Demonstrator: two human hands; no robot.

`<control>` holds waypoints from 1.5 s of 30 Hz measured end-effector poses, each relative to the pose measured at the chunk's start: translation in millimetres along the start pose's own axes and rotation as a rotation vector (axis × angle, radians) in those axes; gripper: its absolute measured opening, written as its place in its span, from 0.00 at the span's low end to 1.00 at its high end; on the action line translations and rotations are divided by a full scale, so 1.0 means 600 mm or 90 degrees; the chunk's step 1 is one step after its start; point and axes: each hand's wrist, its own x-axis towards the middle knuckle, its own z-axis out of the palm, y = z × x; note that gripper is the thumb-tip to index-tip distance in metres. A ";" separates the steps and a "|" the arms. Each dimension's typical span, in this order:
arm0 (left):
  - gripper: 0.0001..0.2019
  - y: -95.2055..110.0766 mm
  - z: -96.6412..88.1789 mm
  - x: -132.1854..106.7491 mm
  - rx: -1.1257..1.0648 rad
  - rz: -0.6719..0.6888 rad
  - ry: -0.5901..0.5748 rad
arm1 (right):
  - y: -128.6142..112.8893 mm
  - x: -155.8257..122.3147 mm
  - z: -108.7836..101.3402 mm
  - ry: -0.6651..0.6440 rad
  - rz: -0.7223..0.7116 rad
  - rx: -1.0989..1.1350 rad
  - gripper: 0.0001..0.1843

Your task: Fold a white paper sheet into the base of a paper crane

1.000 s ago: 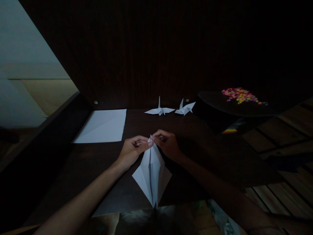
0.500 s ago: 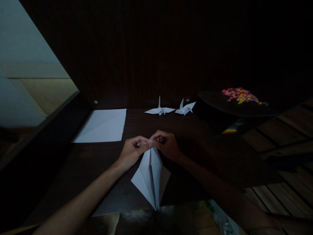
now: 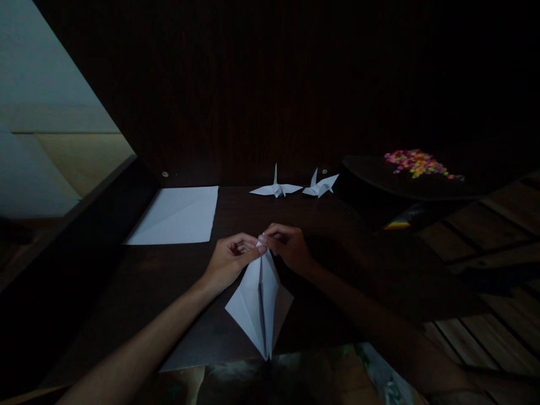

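A half-folded white paper piece [image 3: 259,304], kite-shaped with a long pointed tip towards me, lies on the dark wooden table [image 3: 337,264]. My left hand [image 3: 230,260] and my right hand [image 3: 287,247] meet at its far tip, both with fingers pinched together on the paper there. Thumbs and forefingers press the narrow end; the wide flaps spread out below the hands.
A flat white sheet [image 3: 177,216] lies at the back left. Two finished paper cranes [image 3: 276,188] [image 3: 320,185] stand at the back by the dark wall. A dark tray with small bright beads [image 3: 415,163] sits at the right. The room is dim.
Both hands stay pinched on the paper's far tip. The paper has shifted a little towards the left and my fingers have adjusted slightly on the tip.
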 end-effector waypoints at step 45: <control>0.13 -0.014 0.001 0.003 0.032 0.062 0.014 | 0.004 -0.003 0.005 0.019 0.033 0.005 0.11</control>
